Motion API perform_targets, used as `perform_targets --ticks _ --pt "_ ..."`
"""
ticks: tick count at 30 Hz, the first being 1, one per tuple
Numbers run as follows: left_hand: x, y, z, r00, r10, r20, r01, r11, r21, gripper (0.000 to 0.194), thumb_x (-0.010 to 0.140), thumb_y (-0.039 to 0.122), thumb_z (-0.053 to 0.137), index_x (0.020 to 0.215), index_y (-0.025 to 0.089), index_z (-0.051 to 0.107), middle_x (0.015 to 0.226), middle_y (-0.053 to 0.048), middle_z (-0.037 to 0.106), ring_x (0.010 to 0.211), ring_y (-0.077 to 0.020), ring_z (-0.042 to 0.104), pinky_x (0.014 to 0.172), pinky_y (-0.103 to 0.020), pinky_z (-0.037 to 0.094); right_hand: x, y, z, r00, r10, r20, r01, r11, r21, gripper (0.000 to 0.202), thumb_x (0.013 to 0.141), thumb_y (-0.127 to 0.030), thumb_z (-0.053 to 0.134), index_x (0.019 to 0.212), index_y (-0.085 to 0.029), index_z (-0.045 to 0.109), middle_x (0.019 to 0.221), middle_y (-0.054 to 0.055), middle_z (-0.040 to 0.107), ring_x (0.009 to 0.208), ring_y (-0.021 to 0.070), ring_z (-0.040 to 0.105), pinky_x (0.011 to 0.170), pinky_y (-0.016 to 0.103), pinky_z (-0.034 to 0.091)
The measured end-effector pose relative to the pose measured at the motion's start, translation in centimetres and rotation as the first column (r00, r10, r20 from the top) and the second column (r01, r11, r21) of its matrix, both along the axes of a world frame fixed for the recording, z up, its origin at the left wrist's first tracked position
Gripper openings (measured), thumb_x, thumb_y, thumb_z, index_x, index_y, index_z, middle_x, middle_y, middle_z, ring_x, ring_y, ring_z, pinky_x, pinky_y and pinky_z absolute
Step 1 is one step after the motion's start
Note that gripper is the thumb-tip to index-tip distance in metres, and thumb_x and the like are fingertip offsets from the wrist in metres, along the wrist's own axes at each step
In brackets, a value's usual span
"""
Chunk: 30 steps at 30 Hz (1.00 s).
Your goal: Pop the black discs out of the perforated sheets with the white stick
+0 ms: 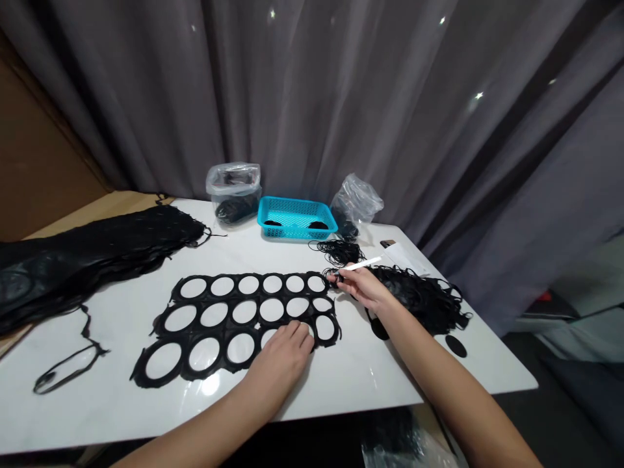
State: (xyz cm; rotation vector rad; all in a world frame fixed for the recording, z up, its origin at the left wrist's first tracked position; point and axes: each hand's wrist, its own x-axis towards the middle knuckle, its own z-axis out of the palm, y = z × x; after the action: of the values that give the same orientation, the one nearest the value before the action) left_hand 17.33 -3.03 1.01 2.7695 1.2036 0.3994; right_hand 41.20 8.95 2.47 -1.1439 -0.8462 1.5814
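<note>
A black sheet (224, 329) with rows of round holes lies flat on the white table. My left hand (287, 348) presses down on the sheet's lower right part, its fingers bent together; what is under the fingertips is hidden. At the sheet's upper right corner, my right hand (358, 285) holds a white pen-like tool (363, 264) that points up to the right. Its fingertips are closed beside thin black rings. More black rings (341, 251) lie in a loose heap just beyond that hand.
A blue basket (297, 232) holds black pieces, between two clear plastic bags (233, 188) (358, 198) with black contents. Black sheets (88, 253) are piled at left, others (419, 296) at right. A black disc (456, 346) lies near the right edge.
</note>
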Motion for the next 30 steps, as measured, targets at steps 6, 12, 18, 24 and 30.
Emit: perform_targets --ticks 6,12,18,24,30 --pt "0.8 0.6 2.0 0.972 0.051 0.230 0.035 0.935 -0.353 0.012 0.084 0.021 0.071 0.087 0.020 0.059 0.097 -0.003 0.058 0.095 -0.0228 0.055 0.079 -0.035 0.049 -0.1 -1.2 0.1 0.979 -0.033 -0.203 0.008 0.993 -0.121 0.024 0.073 -0.013 0.079 0.075 -0.018 0.056 0.090 0.010 0.073 0.088 0.0167 0.071 0.076 0.025 0.062" --pt "0.5 0.8 2.5 0.962 0.050 0.270 0.039 0.949 -0.312 0.004 0.094 0.023 0.058 0.096 0.020 0.060 0.103 -0.005 0.057 0.099 -0.0227 0.056 0.081 -0.035 0.051 -1.0 -3.8 0.0 0.989 0.129 0.076 -0.138 0.983 0.125 0.033 0.072 -0.030 0.081 0.072 -0.019 0.050 0.083 0.003 0.068 0.074 0.0131 0.062 0.073 0.027 0.052" --pt "0.9 0.8 0.6 0.964 0.031 0.263 -0.021 0.999 -0.043 0.044 0.094 0.027 0.056 0.136 0.020 0.045 0.132 -0.012 0.055 0.123 -0.0296 0.052 0.101 -0.046 0.046 -1.8 -5.9 -0.7 0.786 0.146 0.600 -0.372 0.887 0.272 0.028 0.085 -0.035 0.064 0.071 -0.020 0.045 0.068 -0.005 0.048 0.066 0.0127 0.045 0.065 0.026 0.037" --pt "0.8 0.8 -1.4 0.992 0.009 0.126 -0.005 1.000 -0.025 0.042 0.093 0.031 0.057 0.133 0.019 0.054 0.140 -0.012 0.057 0.131 -0.0317 0.051 0.107 -0.049 0.043 -1.8 -6.0 -0.5 0.680 0.135 0.721 -0.433 0.867 0.246 0.025 0.087 -0.033 0.059 0.071 -0.021 0.043 0.067 -0.005 0.047 0.065 0.0135 0.043 0.064 0.027 0.033" --pt "0.9 0.7 -1.1 0.993 0.013 0.120 -0.011 1.000 -0.020 0.044 0.091 0.029 0.061 0.133 0.018 0.055 0.139 -0.011 0.059 0.131 -0.0324 0.051 0.107 -0.051 0.043 -2.1 -6.4 -0.4 0.656 0.151 0.740 -0.485 0.835 0.260 0.019 0.089 -0.028 0.056 0.074 -0.020 0.048 0.073 -0.003 0.052 0.069 0.0142 0.046 0.066 0.027 0.035"
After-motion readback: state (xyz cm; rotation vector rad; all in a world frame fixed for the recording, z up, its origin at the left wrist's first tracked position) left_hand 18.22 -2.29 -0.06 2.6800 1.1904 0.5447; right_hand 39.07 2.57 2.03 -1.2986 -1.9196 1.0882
